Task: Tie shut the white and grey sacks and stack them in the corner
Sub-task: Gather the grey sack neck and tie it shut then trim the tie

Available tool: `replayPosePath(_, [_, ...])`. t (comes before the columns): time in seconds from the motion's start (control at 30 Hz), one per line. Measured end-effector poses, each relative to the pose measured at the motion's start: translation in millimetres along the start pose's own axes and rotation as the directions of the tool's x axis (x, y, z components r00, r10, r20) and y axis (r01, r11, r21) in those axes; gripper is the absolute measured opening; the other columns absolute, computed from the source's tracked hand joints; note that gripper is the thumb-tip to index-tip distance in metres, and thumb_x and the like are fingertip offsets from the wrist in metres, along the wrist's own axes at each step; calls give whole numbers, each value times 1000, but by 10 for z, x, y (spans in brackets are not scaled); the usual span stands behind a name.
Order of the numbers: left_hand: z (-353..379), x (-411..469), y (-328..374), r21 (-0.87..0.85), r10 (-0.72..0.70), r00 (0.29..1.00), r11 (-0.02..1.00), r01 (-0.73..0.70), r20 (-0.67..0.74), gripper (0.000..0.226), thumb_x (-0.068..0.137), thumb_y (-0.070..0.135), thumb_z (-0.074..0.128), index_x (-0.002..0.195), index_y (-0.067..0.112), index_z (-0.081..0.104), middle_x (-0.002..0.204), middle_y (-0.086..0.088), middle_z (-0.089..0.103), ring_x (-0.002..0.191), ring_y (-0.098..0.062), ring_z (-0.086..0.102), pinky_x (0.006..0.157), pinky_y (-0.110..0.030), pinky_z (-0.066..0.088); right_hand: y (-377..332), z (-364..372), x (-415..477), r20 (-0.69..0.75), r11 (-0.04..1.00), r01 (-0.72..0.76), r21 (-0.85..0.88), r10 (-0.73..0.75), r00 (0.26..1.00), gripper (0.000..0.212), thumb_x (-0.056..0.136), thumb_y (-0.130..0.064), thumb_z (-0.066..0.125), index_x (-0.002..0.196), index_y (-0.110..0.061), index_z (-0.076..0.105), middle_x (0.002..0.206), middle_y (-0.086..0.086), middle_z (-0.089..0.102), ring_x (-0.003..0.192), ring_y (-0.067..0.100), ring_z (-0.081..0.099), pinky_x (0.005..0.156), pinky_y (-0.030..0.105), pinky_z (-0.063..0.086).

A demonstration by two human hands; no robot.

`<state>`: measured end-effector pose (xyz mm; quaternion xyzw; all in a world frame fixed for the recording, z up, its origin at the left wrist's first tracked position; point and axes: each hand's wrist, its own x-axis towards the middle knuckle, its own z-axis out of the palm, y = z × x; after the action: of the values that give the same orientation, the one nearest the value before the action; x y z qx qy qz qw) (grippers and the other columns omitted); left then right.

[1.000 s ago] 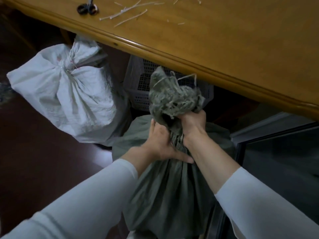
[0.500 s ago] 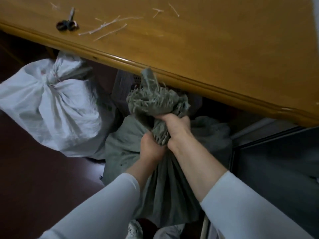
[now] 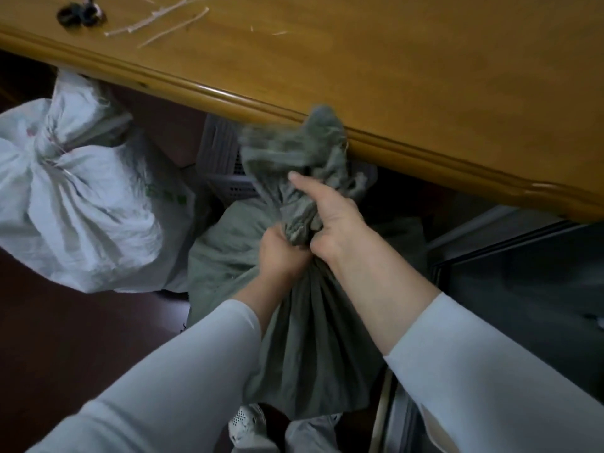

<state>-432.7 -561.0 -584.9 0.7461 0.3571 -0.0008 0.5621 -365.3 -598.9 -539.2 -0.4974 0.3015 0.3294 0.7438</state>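
Note:
A grey sack point(image 3: 307, 341) stands on the floor in front of me, its gathered neck bunched up against the table edge. My left hand point(image 3: 282, 255) grips the neck from the left, fingers closed around the cloth. My right hand point(image 3: 330, 217) clutches the same neck just above, index finger stretched out over the frayed top. A white sack point(image 3: 78, 204) lies to the left under the table, its neck tied with string.
A wooden table point(image 3: 392, 76) overhangs the sacks, with scissors point(image 3: 78, 16) and cut string pieces point(image 3: 163, 24) on it. A grey plastic crate point(image 3: 225, 168) sits behind the sacks. A dark cabinet point(image 3: 523, 289) stands at the right. The floor is dark red.
The grey sack's neck has been pulled up and rightward, its top now against the table edge. My right index finger has straightened. The view has shifted.

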Motion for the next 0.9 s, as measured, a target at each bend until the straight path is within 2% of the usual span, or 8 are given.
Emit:
replayPosePath(0.1, [-39, 115, 35, -62, -44, 999, 997, 45, 11, 29, 73, -4, 71, 99, 7, 66, 99, -3, 62, 97, -12, 57, 86, -25, 48, -16, -281, -199, 78, 877, 322, -358, -315, 946, 64, 59, -21, 76, 119, -12, 56, 117, 9, 61, 107, 22, 60, 95, 40, 50])
replayPosePath(0.17, [-95, 177, 86, -3, -66, 997, 998, 67, 41, 37, 71, -6, 72, 107, 0, 65, 102, -5, 63, 96, -10, 54, 74, -12, 47, -15, -574, -356, 405, 279, 761, -585, -713, 572, 64, 70, -9, 65, 131, -13, 45, 135, 10, 46, 126, 21, 45, 107, 37, 40])
replayPosePath(0.23, [-156, 204, 106, -24, -126, 979, 991, 131, 162, 33, 70, 2, 72, 102, 3, 63, 92, -3, 67, 86, -9, 59, 57, -7, 47, 33, -817, -316, 871, -435, 834, -340, -480, 104, 67, 73, 6, 52, 136, -9, 40, 141, 14, 40, 135, 27, 35, 114, 40, 29])
replayPosePath(0.27, [-172, 175, 140, -36, -156, 949, 984, 172, 274, 32, 72, 10, 68, 102, 3, 59, 91, -2, 70, 77, -5, 63, 54, -9, 47, 32, -880, -225, 974, -633, 757, -164, -224, 24, 70, 72, 8, 47, 139, -12, 38, 144, 13, 39, 138, 29, 31, 116, 42, 23])
replayPosePath(0.43, [-100, 142, 151, 356, -54, 961, 933, -49, 273, 76, 87, 2, 59, 146, -3, 11, 156, -21, 10, 141, -31, 22, 103, -24, 26, -65, -690, 393, 955, -922, 357, 149, 228, 191, 72, 80, -8, 46, 144, -22, 15, 153, -4, 25, 140, 21, 14, 113, 49, -14])
replayPosePath(0.57, [-67, 229, 101, 486, -21, 914, 852, -197, 406, 59, 78, -8, 64, 131, -9, 39, 125, -16, 45, 124, -28, 43, 78, -19, 33, -101, -460, 362, 957, -956, 256, 141, 198, 213, 37, 78, -4, 61, 113, -16, 63, 92, 3, 71, 96, 28, 67, 102, 70, 25])
replayPosePath(0.73, [-34, 269, 80, 484, 71, 922, 834, -264, 381, 45, 73, 11, 74, 114, 4, 58, 112, -14, 64, 106, -29, 59, 80, -28, 43, -222, -278, 56, 501, -890, 354, -286, 176, 847, 23, 81, -25, 57, 103, -16, 55, 93, 0, 59, 89, 26, 60, 71, 35, 48])
replayPosePath(0.9, [-111, -94, -223, 316, 326, 914, 864, -392, 241, 77, 79, 12, 62, 147, 14, 25, 148, 0, 37, 133, -15, 37, 106, -30, 35, -235, 70, 25, 158, -675, 273, -685, 229, 961, 21, 76, -19, 61, 64, -16, 44, 72, 0, 41, 65, 16, 44, 63, 28, 43])
